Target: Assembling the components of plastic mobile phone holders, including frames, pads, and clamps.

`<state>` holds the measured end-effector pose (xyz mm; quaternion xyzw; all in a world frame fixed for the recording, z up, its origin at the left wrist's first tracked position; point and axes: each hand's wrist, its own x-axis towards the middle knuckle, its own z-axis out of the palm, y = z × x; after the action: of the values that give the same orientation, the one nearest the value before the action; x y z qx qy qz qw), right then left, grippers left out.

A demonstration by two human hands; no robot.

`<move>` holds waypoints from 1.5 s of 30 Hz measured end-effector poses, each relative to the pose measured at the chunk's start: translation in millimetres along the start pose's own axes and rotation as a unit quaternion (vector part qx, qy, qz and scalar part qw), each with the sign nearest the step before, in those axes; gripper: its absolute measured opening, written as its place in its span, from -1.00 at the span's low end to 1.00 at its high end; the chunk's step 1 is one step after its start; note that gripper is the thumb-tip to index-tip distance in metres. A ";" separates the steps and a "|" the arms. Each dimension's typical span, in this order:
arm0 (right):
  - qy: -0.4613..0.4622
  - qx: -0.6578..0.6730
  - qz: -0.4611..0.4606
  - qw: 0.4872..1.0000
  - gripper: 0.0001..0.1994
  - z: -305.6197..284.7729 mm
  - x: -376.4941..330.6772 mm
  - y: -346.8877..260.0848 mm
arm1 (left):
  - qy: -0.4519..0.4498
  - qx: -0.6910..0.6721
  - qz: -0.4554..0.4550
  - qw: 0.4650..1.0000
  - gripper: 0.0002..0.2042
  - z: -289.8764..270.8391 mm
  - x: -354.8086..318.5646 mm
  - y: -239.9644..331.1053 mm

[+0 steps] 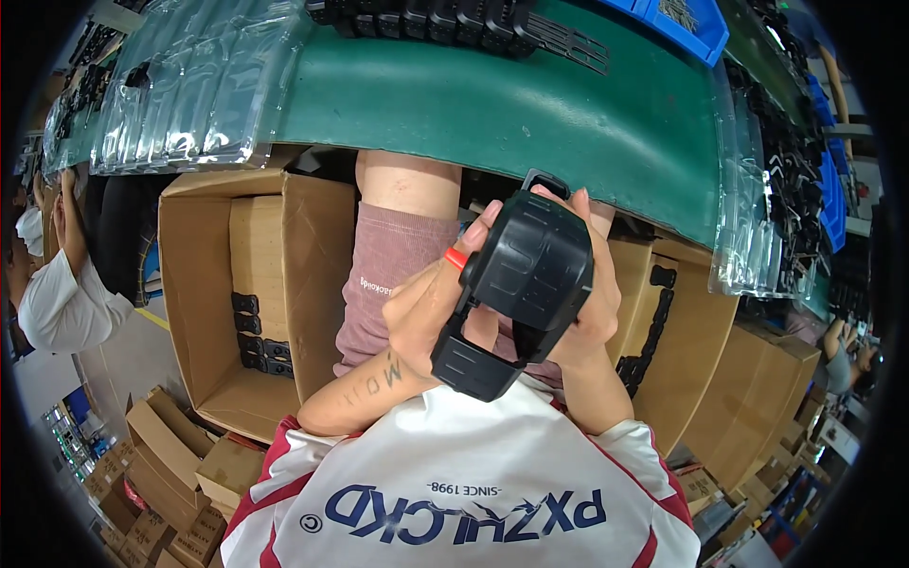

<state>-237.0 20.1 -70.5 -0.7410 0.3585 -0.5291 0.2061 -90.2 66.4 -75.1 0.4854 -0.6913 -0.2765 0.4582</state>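
Observation:
Above my lap, I hold a black moulded plastic part [530, 260] with a wide ribbed shell, a smaller ribbed end piece and an opening between them. My left hand [423, 301] is wrapped along its left side, with an orange-red band on one finger. Against the right side, my right hand [599, 293] grips the same part, fingertips showing at its far edge. Some of the fingers are hidden behind the part. Just beyond it lies the near edge of the green work table [454, 104].
Black plastic parts [426, 21] line the table's far side. Clear plastic trays [189, 95] lie at left, more trays with black pieces [757, 218] at right. A blue bin [696, 33] stands far right. Cardboard boxes [317, 284] [705, 322] holding black parts flank my legs. Other people [71, 303] sit nearby.

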 end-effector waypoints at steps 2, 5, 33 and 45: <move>0.002 0.004 -0.001 1.000 -0.40 0.7 1.3 -0.9 | -0.013 0.004 0.006 1.000 -0.53 -0.4 -1.3 -0.9; -0.017 0.000 0.005 1.000 -0.43 0.6 6.2 -3.1 | -0.012 -0.007 -0.004 1.000 -0.53 0.1 2.2 0.5; -0.120 0.160 0.219 0.955 -0.72 -11.1 14.2 -8.8 | -0.038 -0.599 -0.236 0.764 -0.57 -11.8 16.7 -26.9; -0.305 0.064 0.312 0.897 -0.77 -34.4 23.6 -14.4 | -0.021 -0.508 -0.290 0.811 -0.55 -9.5 23.4 -27.8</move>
<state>-260.2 14.4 -33.3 -0.7011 0.4565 -0.2075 0.5070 -72.6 34.9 -85.5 0.3551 -0.2894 -0.7185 0.5234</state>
